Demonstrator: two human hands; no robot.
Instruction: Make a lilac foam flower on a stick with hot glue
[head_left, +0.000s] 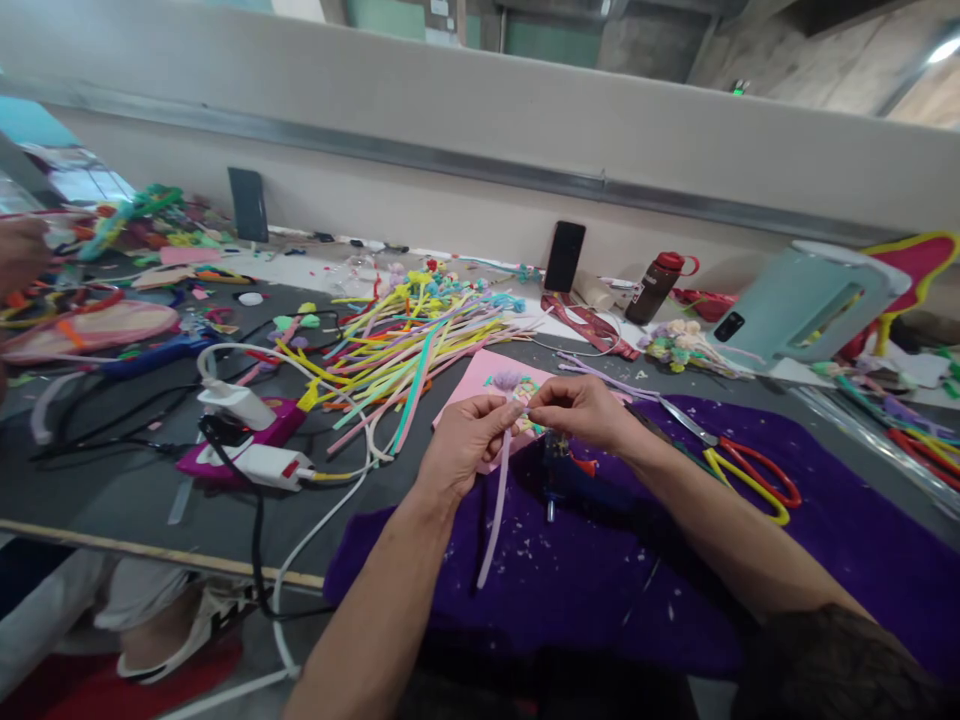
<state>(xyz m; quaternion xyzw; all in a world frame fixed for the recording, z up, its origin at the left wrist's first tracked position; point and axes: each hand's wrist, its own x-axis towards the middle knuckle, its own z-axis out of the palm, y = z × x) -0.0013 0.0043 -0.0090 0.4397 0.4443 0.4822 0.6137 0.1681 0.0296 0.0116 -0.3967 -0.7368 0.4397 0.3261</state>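
My left hand (pixel 476 430) is closed in a pinch on a pale lilac pipe cleaner (pixel 495 520), whose long end hangs down over the purple cloth (pixel 450 590). A fluffy purple tuft (pixel 508 382) shows just above my fingers; whether it is joined to the pipe cleaner I cannot tell. My right hand (pixel 581 408) is pinched close beside the left, fingertips nearly touching; what is between them is too small to make out. Behind both hands lies a pink sheet (pixel 472 380) with small pastel pieces. Below my right hand is a dark blue tool, seemingly a glue gun (pixel 559 470), partly hidden.
Red-and-yellow scissors (pixel 750 470) lie right of my forearm. A heap of coloured pipe cleaners (pixel 420 340) spreads behind. Left stands a purple power strip (pixel 281 425) with plugs and trailing cables. A bottle (pixel 660 287), a phone (pixel 565 257) and a turquoise kettle-like appliance (pixel 817 300) stand at the back.
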